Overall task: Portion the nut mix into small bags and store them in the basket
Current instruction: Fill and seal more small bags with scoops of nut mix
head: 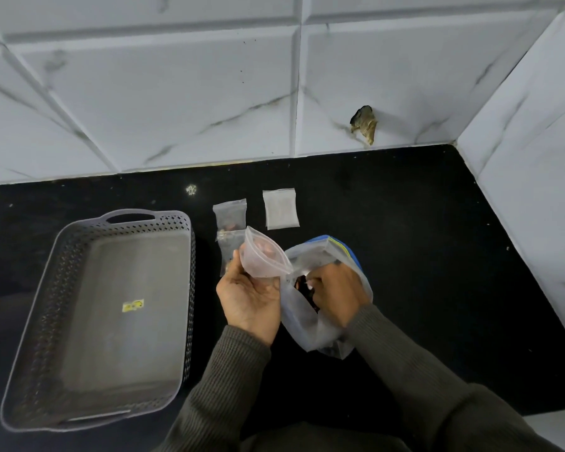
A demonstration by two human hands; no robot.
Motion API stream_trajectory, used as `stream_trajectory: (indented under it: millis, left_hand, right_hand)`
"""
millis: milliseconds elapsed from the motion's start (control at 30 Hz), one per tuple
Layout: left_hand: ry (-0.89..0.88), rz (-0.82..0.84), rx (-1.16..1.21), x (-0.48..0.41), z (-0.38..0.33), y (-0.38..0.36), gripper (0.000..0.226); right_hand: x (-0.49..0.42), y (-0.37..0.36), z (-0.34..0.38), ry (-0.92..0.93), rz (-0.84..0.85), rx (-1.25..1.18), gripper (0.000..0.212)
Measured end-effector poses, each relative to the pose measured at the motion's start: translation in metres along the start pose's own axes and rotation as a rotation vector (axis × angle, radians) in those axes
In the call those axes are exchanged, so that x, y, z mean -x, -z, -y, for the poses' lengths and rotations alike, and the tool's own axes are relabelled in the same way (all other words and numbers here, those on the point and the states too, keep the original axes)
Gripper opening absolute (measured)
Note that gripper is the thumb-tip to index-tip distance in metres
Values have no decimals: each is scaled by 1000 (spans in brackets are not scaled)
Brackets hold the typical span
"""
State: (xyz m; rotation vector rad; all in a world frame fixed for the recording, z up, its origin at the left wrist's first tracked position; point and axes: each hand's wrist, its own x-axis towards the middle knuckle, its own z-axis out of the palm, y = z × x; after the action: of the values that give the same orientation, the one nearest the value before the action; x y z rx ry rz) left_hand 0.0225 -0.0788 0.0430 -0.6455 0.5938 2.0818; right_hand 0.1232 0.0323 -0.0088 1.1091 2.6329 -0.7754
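Observation:
My left hand [250, 300] holds a small clear zip bag [264, 256] with its mouth spread wide; a few nuts show inside. My right hand [338, 293] reaches into the large clear bag of nut mix [310, 324], which has a blue top edge; its fingers are curled among the dark nuts, and whether they grip any is hidden. Two small bags with nuts lie on the counter behind my left hand, one further back [229, 215] and one nearer [230, 247]. A stack of flat small bags [280, 208] lies further back. The grey perforated basket [30, 324] sits at the left with nothing in it.
The black countertop [421, 256] ends at white marble-look tiled walls at the back and right. One tile has a chipped hole [363, 123]. The basket carries a small yellow sticker [132, 305] on its floor.

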Motion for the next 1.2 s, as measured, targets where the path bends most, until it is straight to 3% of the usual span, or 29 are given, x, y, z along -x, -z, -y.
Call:
stream_trajectory:
  millis: [133, 267, 467, 600, 833, 1200]
  left_hand:
    - [5, -10, -18, 0, -7, 4, 33]
    - [-21, -8, 9, 0, -10, 9, 47]
    - [-5, -33, -4, 6, -9, 9, 30]
    - [0, -44, -19, 8, -8, 9, 39]
    - [15, 13, -29, 11, -11, 14, 28]
    - [106, 64, 46, 22, 2, 13, 25]
  right_hand:
    - [-4, -6, 4, -50, -29, -44, 21]
    - [-6, -10, 9, -55, 40, -110, 18]
    - [-14, -16, 1, -201, 93, -429, 20]
    - [-8, -14, 3, -242, 104, -541, 15]
    - [21, 1, 1, -267, 56, -648, 14]
    - [90, 53, -4, -145, -179, -840, 17]
